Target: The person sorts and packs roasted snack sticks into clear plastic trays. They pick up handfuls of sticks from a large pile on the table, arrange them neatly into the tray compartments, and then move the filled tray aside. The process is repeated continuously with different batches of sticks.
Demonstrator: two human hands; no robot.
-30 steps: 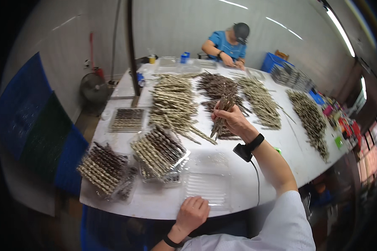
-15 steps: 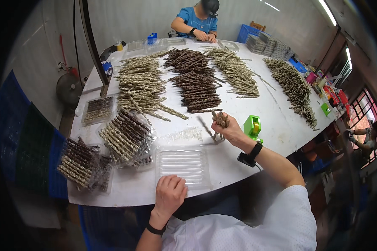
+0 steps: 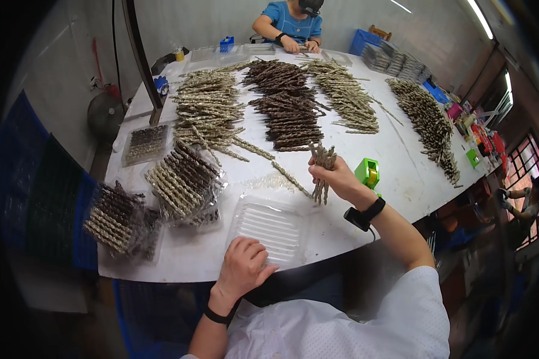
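My right hand is closed around an upright bundle of tan twisted sticks, whose ends stick out above and below the fist. Just left of that bundle, a single light stick lies slantwise on the table. In front of me is a clear plastic tray with long parallel grooves and nothing in them. My left hand rests at the tray's near left edge, fingers lightly bent and the thumb apart, holding nothing.
Piles of pale sticks, dark brown sticks and brownish sticks cover the white table. Filled clear packs are stacked left. A green tape dispenser stands beside my right wrist. Across the table a person in blue works.
The bundle in my right hand has turned more upright. A stick that was blurred beside it now lies still on the table. The tray has turned slightly, and my left thumb has spread outward.
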